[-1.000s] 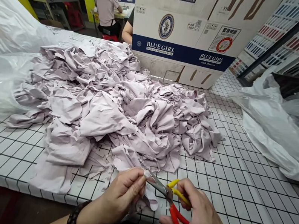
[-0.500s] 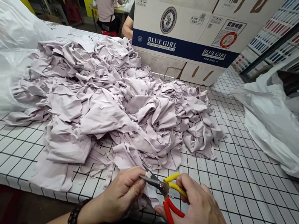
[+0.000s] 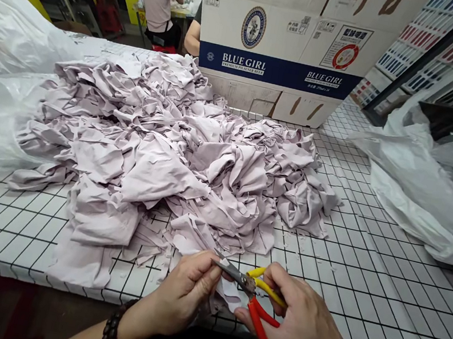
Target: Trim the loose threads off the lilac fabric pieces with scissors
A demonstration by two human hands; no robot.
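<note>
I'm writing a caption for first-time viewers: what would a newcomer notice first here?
A big heap of lilac fabric scraps covers the middle of the grid-patterned table, with a large beer carton behind it. At the near edge, the right hand holds red-and-yellow scissors against a fabric piece pinched by the left hand.

At lower centre, the left hand (image 3: 184, 292) pinches a small pale lilac fabric scrap (image 3: 227, 294); the right hand (image 3: 303, 333) grips yellow-and-red-handled scissors (image 3: 257, 299), blades closed on it, over the black-gridded white surface (image 3: 382, 300).

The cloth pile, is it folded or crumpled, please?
Crumpled: the pile lies tangled and creased on the table, nothing stacked flat.
</note>
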